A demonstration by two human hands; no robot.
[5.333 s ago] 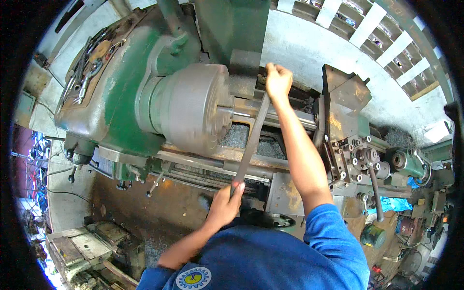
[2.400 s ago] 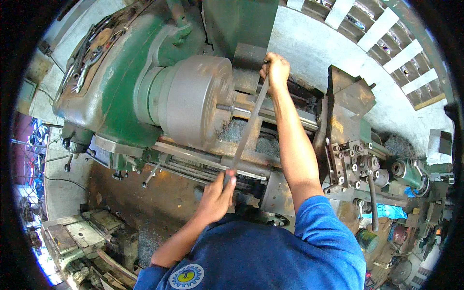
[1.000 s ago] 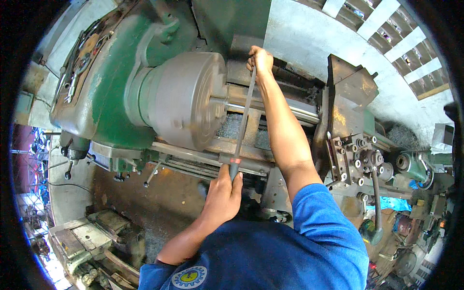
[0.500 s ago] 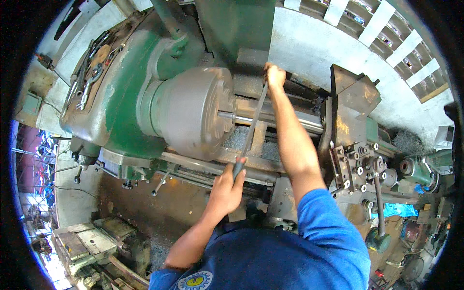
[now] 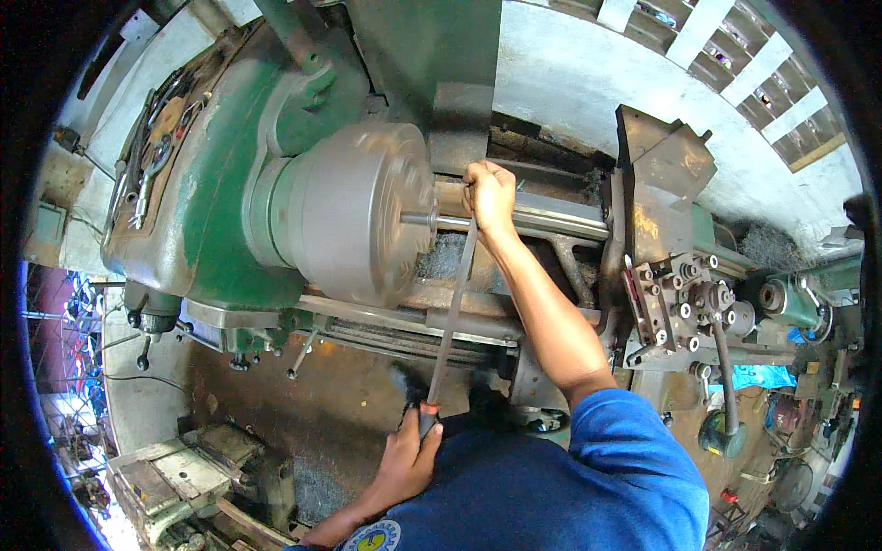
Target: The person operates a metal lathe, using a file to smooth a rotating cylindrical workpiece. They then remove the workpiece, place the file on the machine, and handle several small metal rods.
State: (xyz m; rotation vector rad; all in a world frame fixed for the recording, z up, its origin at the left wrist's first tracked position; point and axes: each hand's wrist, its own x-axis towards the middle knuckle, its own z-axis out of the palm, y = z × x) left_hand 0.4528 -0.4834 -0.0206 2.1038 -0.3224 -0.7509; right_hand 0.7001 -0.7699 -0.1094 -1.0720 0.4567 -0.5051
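Observation:
A long flat metal file [image 5: 450, 317] lies across a thin steel rod [image 5: 432, 221] that sticks out of the spinning grey chuck [image 5: 354, 216] of a green lathe [image 5: 220, 184]. My left hand [image 5: 409, 459] grips the file's dark handle with its red collar, near my body. My right hand [image 5: 489, 193] pinches the file's far tip, just beyond the rod. The chuck is blurred from turning.
The tool post and carriage [image 5: 680, 294] with several levers stand to the right of my right arm. Metal chips lie in the bed below the rod. A rusty chip pan [image 5: 312, 404] sits under the lathe. A white wall [image 5: 570, 83] is behind.
The file has slid back toward me along the rod after being pushed forward, with both hands staying on it. The view has shifted slightly.

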